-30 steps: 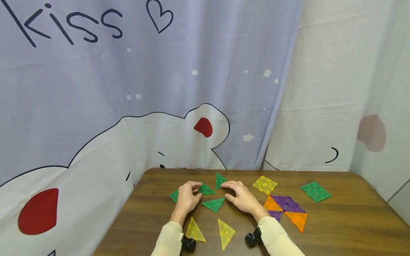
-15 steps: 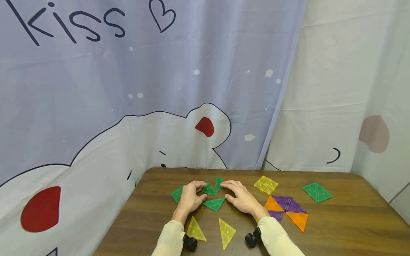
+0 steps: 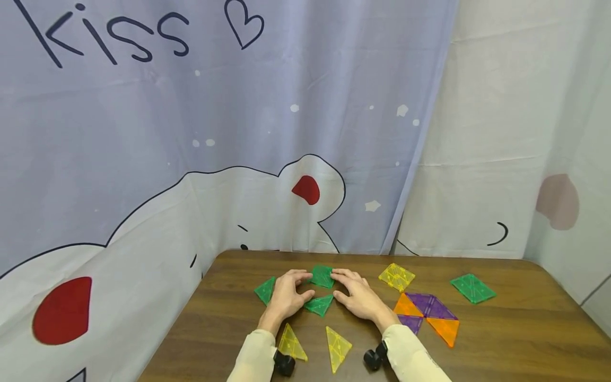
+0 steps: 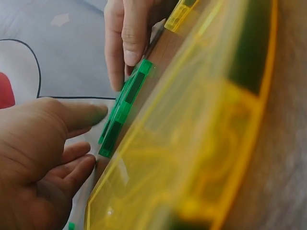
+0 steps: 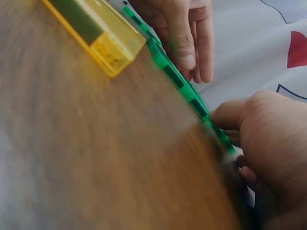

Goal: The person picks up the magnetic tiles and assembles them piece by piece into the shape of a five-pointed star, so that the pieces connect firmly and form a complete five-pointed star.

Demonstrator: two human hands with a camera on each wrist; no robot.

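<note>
In the head view, two translucent green triangular magnetic tiles (image 3: 322, 276) lie edge to edge as a square near the back of the table. The left hand (image 3: 288, 294) has its fingertips at the square's left side, fingers loosely extended. From the other side, the fingertips of the right hand (image 3: 355, 294) meet the square's right edge. Another green triangular tile (image 3: 319, 305) lies flat between the two thumbs. A further green tile (image 3: 264, 290) is partly covered by the left hand. Edge-on in the left wrist view, a green tile (image 4: 125, 108) shows between the hands.
Two yellow triangular tiles (image 3: 338, 348) (image 3: 292, 344) lie nearer the front, between the forearms. To the right are a yellow square (image 3: 396, 277), a green square (image 3: 472, 288) and a group of purple and orange triangles (image 3: 427, 313). A printed curtain (image 3: 267, 212) hangs behind the wooden table (image 3: 515, 329).
The left hand has moved right, pushing one green triangle against the other, so the gap between them has closed into a square. The right hand has stayed nearly in place.
</note>
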